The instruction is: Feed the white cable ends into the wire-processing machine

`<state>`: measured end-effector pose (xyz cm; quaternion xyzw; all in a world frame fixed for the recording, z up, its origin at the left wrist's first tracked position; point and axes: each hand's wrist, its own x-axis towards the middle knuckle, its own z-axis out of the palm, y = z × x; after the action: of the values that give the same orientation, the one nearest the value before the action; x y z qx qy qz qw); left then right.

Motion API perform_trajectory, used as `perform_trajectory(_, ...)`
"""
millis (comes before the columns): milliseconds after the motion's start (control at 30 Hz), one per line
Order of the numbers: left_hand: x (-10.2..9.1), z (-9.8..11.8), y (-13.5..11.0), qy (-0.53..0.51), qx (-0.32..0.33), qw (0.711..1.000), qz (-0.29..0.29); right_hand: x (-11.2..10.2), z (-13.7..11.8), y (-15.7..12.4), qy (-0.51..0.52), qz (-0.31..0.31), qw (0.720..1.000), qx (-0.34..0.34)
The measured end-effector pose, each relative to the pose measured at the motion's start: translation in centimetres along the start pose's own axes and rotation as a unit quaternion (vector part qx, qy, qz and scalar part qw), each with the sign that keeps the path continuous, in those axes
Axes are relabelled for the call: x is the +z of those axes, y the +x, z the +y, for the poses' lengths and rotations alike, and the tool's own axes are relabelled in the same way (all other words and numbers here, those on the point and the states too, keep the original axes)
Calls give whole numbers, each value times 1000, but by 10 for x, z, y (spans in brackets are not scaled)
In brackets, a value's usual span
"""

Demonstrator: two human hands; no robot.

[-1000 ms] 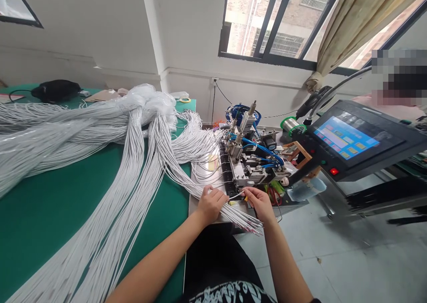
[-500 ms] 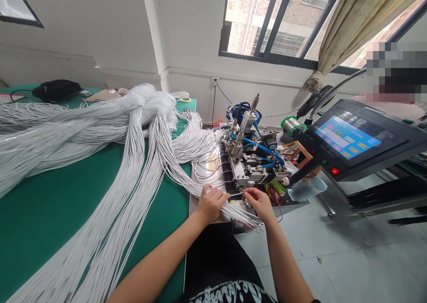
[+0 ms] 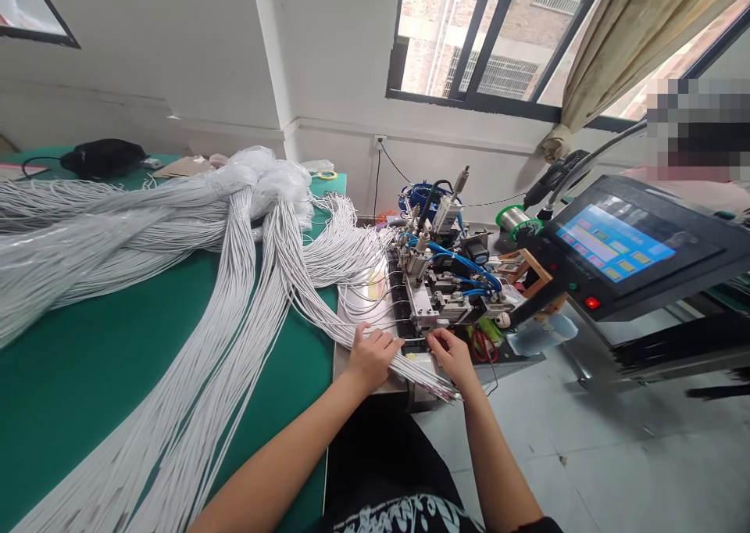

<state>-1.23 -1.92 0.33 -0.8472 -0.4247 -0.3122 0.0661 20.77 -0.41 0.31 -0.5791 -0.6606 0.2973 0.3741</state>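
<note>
A single white cable point(image 3: 416, 339) is stretched between my two hands at the front of a bench machine point(image 3: 422, 298) with metal cylinders and blue hoses. My left hand point(image 3: 373, 357) is closed on that cable with thumb and finger, and rests over a bundle of white cables point(image 3: 333, 326). At the other side, my right hand point(image 3: 452, 355) pinches the cable's end close to the machine's black front block. The tip itself is hidden by the fingers. Loose ends of the bundle point(image 3: 427, 379) come out below my hands, several with reddish tips.
Long cable bundles point(image 3: 234, 283) under clear plastic wrap point(image 3: 258, 169) lie across a green table point(image 3: 176, 306). To the right are a lit control screen point(image 3: 612, 244), a solder wire spool point(image 3: 519, 222), red-handled scissors point(image 3: 485, 344) and a plastic container point(image 3: 542, 334). Another person is at the far right.
My right hand has shifted slightly left, towards my left hand, with the cable end. The machine's upper cylinder has moved to the right. My left hand stays nearly still.
</note>
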Motion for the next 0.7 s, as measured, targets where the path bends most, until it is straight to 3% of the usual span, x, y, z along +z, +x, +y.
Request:
perform_trajectory(333, -2, 1, 2, 0, -21, 999, -41, 4, 8, 4, 27, 2, 999, 26)
perform_trajectory(700, 2, -1, 1, -12, -19, 999, -30, 5, 13, 8, 171, -67, 980, 82)
